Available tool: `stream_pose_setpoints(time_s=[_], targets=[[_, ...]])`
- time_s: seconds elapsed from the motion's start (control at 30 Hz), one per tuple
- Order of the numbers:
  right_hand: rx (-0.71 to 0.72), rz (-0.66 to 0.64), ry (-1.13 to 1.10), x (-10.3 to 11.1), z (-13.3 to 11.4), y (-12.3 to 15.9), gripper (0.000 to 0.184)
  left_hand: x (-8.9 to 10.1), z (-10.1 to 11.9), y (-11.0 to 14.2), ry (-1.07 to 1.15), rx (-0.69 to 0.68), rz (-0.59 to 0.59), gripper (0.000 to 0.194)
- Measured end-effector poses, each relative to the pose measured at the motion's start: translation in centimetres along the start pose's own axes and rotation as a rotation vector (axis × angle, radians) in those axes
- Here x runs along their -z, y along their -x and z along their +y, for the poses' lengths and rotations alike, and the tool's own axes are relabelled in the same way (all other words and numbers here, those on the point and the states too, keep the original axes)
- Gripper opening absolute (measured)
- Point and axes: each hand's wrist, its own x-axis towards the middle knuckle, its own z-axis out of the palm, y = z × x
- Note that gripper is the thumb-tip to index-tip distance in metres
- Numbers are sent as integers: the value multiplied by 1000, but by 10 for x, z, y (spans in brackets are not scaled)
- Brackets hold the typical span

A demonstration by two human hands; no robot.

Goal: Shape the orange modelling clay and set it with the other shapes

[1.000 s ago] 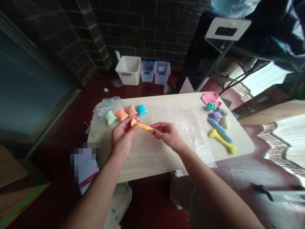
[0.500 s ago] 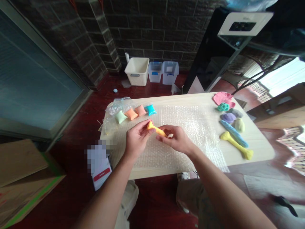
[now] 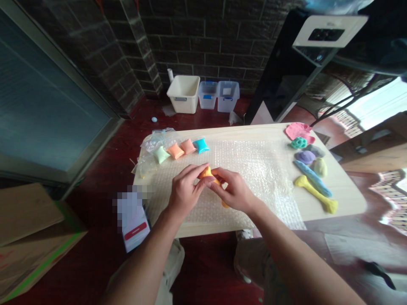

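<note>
Between my two hands is an orange piece of modelling clay (image 3: pixel 207 172), held above the bubble wrap (image 3: pixel 244 165). My left hand (image 3: pixel 186 186) closes on its upper end with thumb and fingers. My right hand (image 3: pixel 233 189) grips it from the other side, fingertips close to those of the left. The fingers cover much of the clay, and a bit of its lower end shows beneath the right hand. Beyond my hands lie small clay packets in green (image 3: pixel 161 155), orange (image 3: pixel 175 151), pink (image 3: pixel 188 147) and blue (image 3: pixel 201 146).
On the table's right are a yellow bone-shaped clay piece (image 3: pixel 316 194), a blue clay roll (image 3: pixel 313 178), a purple lump (image 3: pixel 305 157), a teal piece (image 3: pixel 299 142) and a pink piece (image 3: pixel 299 132). Clear plastic bags (image 3: pixel 155 142) lie at the back left. Bins (image 3: pixel 183 95) stand on the floor behind.
My hands have come closer together, and the fingers now cover more of the orange clay. Its lower end has swung down below my right hand.
</note>
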Motion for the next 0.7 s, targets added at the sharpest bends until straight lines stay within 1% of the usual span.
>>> stream_pose_setpoints(time_s=[0.07,0.13,0.27,0.37,0.47,0.53,0.6,0.7], targets=[[-39,5,-48,-4,-4,1,28,0,0,0,-9,-20,-4,36],[-117,-17,-153,-5,-7,1,32,1,0,0,-19,-43,-16,36],[-242,-133,-385,-2,-8,0,39,1,-1,0,-65,-90,-26,30],[-299,-184,-480,-1,-8,0,42,0,-1,0,-86,-88,1,30],[-318,-192,-514,-4,-7,1,43,-2,2,0,-52,-34,8,33],[-319,-178,-522,-8,-7,2,46,-2,4,-1,5,8,-13,36],[-320,-151,-552,-11,-7,1,49,-3,7,-1,45,18,-51,39],[-315,-122,-636,-13,-7,0,49,-4,10,0,59,5,-87,35]])
